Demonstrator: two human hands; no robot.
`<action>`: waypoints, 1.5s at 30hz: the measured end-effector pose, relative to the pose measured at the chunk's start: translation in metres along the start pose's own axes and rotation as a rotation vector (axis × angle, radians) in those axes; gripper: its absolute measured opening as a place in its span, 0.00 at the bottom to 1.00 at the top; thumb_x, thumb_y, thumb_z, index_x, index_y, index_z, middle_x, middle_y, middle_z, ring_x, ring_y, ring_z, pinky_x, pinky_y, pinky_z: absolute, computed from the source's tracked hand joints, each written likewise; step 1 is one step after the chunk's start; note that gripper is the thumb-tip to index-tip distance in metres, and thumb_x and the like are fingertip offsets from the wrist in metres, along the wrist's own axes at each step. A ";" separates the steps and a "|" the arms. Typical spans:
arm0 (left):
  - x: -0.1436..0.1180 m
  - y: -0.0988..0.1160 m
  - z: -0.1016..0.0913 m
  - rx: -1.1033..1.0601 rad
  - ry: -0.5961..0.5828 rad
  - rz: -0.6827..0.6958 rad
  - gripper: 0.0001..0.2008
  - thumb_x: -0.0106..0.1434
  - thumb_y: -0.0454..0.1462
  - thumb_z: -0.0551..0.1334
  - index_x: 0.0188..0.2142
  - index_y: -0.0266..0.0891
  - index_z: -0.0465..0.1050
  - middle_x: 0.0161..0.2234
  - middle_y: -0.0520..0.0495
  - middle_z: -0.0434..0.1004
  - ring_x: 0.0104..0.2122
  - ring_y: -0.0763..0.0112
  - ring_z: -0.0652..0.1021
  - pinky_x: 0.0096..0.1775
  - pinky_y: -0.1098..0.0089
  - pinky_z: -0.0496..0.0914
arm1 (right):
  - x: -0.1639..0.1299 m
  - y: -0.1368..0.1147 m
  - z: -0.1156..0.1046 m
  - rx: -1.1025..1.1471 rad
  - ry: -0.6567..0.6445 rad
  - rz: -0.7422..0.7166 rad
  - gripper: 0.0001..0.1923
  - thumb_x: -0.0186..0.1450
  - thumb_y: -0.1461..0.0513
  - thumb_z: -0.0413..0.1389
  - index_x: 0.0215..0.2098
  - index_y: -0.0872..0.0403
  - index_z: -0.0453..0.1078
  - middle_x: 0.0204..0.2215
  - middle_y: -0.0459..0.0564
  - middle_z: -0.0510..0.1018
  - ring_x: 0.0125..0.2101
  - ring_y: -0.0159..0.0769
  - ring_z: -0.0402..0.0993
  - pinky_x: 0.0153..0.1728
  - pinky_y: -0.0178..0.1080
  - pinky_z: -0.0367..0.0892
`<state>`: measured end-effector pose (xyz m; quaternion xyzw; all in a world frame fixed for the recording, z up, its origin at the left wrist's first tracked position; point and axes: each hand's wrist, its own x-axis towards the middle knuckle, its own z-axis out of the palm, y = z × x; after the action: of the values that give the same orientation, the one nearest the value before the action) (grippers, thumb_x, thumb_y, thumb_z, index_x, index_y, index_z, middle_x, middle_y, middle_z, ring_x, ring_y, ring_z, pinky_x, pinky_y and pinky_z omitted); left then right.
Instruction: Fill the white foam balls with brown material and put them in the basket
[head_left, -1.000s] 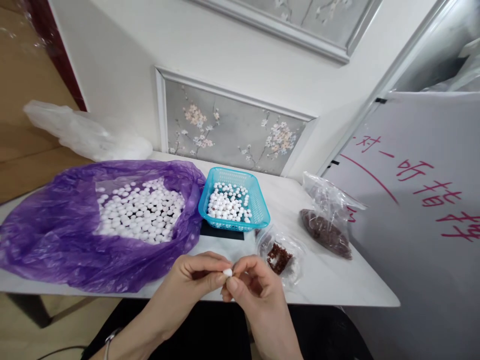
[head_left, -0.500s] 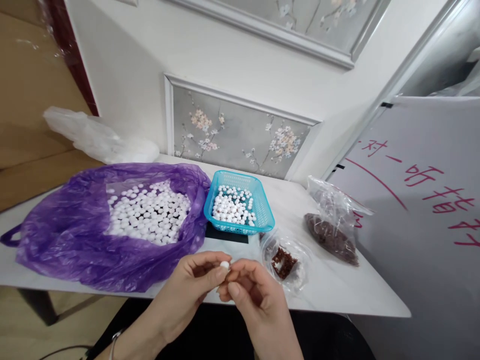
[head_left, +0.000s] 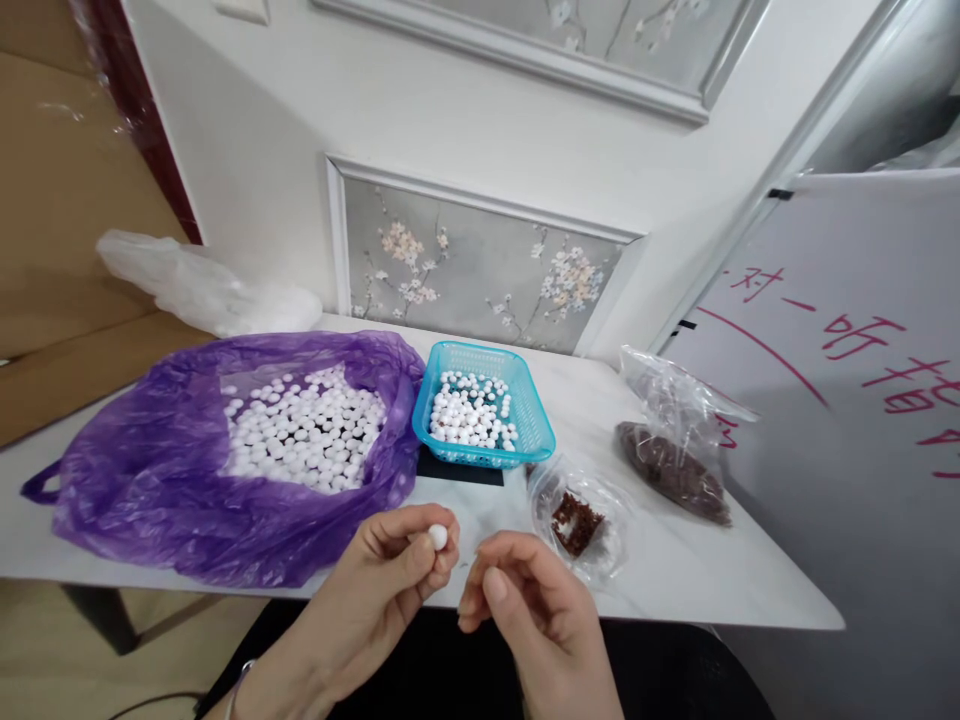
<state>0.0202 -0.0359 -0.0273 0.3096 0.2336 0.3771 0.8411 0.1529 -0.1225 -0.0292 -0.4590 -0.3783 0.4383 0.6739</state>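
My left hand (head_left: pixel 390 575) pinches a small white ball (head_left: pixel 437 537) between thumb and fingertips at the table's near edge. My right hand (head_left: pixel 525 600) is a short way to its right, fingers curled in with thumb and forefinger pinched together; what they hold, if anything, is too small to tell. A purple plastic bag (head_left: pixel 150 480) lies open on the left, filled with several white balls (head_left: pixel 304 430). Beside it a blue mesh basket (head_left: pixel 531 425) holds more white balls. A small clear bag with red-brown bits (head_left: pixel 576 520) lies just beyond my right hand.
The white table (head_left: pixel 675 570) stands against a wall with a floral panel (head_left: pixel 480 265). A larger clear bag of dark red-brown material (head_left: pixel 675 465) lies at the right. A white plastic bag (head_left: pixel 202 290) sits at the back left. A whiteboard with red writing (head_left: pixel 847 380) stands on the right.
My two hands were pressed together on the white ball; now they have parted, the left keeping the ball and the right drawn a little to the right.
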 end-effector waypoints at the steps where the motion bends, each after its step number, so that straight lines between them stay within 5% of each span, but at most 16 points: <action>1: 0.000 0.000 0.001 0.003 -0.004 0.008 0.08 0.49 0.35 0.76 0.31 0.38 0.84 0.25 0.50 0.80 0.24 0.82 0.76 0.31 0.83 0.73 | 0.000 0.000 0.000 -0.005 -0.003 0.003 0.11 0.65 0.54 0.60 0.38 0.54 0.74 0.23 0.47 0.78 0.25 0.31 0.75 0.30 0.34 0.70; 11: 0.000 0.009 0.015 -0.057 0.149 -0.058 0.15 0.41 0.35 0.79 0.31 0.36 0.84 0.31 0.49 0.83 0.28 0.79 0.80 0.33 0.85 0.76 | -0.002 0.003 -0.001 0.039 0.002 0.019 0.12 0.64 0.53 0.61 0.36 0.54 0.76 0.22 0.47 0.78 0.23 0.32 0.74 0.28 0.34 0.71; 24: 0.005 0.007 0.012 -0.024 0.152 0.002 0.13 0.42 0.35 0.79 0.29 0.37 0.83 0.28 0.51 0.82 0.25 0.82 0.79 0.31 0.87 0.75 | -0.005 0.005 0.000 0.002 -0.025 0.030 0.13 0.64 0.52 0.60 0.35 0.53 0.76 0.20 0.46 0.77 0.21 0.31 0.73 0.26 0.34 0.71; 26: 0.019 0.008 0.018 0.158 0.146 0.111 0.11 0.49 0.37 0.76 0.32 0.37 0.83 0.30 0.49 0.84 0.27 0.79 0.80 0.33 0.83 0.76 | -0.005 0.003 -0.007 -0.108 -0.001 -0.012 0.14 0.65 0.51 0.59 0.34 0.53 0.75 0.19 0.46 0.77 0.21 0.33 0.74 0.25 0.34 0.71; 29: 0.051 0.016 0.031 0.723 0.114 0.435 0.14 0.64 0.40 0.63 0.46 0.36 0.80 0.42 0.42 0.85 0.39 0.66 0.83 0.45 0.68 0.77 | 0.002 -0.001 -0.039 -0.554 0.174 -0.166 0.12 0.66 0.52 0.56 0.36 0.51 0.75 0.22 0.48 0.79 0.23 0.36 0.76 0.27 0.35 0.71; 31: 0.075 0.028 0.036 0.888 0.116 0.520 0.18 0.64 0.38 0.61 0.52 0.34 0.76 0.50 0.39 0.81 0.47 0.59 0.80 0.51 0.62 0.73 | 0.013 -0.002 -0.070 -0.964 0.300 -0.281 0.12 0.65 0.53 0.55 0.39 0.50 0.76 0.32 0.52 0.83 0.28 0.40 0.80 0.31 0.37 0.73; 34: 0.094 0.059 0.024 1.110 0.168 0.592 0.22 0.62 0.32 0.60 0.56 0.36 0.74 0.60 0.40 0.72 0.56 0.57 0.74 0.57 0.62 0.67 | 0.036 -0.001 -0.110 -1.434 0.272 -0.298 0.14 0.64 0.56 0.51 0.38 0.49 0.78 0.39 0.54 0.84 0.29 0.46 0.82 0.25 0.40 0.72; 37: 0.081 0.091 -0.006 1.354 0.247 0.576 0.19 0.61 0.32 0.58 0.50 0.38 0.79 0.54 0.40 0.78 0.56 0.53 0.73 0.59 0.58 0.61 | 0.049 0.005 -0.124 -1.665 0.092 -0.170 0.16 0.64 0.61 0.48 0.39 0.47 0.79 0.34 0.53 0.85 0.25 0.44 0.82 0.21 0.38 0.70; 39: 0.063 0.108 -0.029 1.501 0.275 0.502 0.14 0.60 0.34 0.59 0.41 0.38 0.83 0.45 0.39 0.84 0.48 0.48 0.78 0.54 0.55 0.65 | 0.051 0.009 -0.119 -1.726 0.027 -0.104 0.17 0.65 0.63 0.48 0.38 0.47 0.79 0.31 0.52 0.85 0.26 0.45 0.82 0.22 0.39 0.69; 42: 0.041 0.120 -0.055 1.667 0.224 0.363 0.11 0.57 0.36 0.61 0.35 0.41 0.84 0.35 0.42 0.86 0.37 0.51 0.81 0.43 0.60 0.70 | 0.051 0.011 -0.105 -1.742 -0.013 -0.068 0.15 0.64 0.65 0.49 0.32 0.47 0.78 0.30 0.52 0.84 0.28 0.47 0.82 0.22 0.38 0.65; 45: 0.034 0.118 -0.063 1.766 0.128 0.306 0.11 0.57 0.37 0.62 0.36 0.43 0.83 0.37 0.44 0.85 0.38 0.54 0.81 0.43 0.63 0.69 | 0.053 0.010 -0.097 -1.722 0.000 -0.069 0.14 0.63 0.66 0.50 0.27 0.48 0.76 0.30 0.50 0.83 0.28 0.46 0.81 0.21 0.37 0.61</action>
<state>-0.0562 0.0741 0.0052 0.8497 0.4410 0.1846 0.2223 0.2559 -0.0986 -0.0618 -0.7984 -0.5927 -0.0219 0.1038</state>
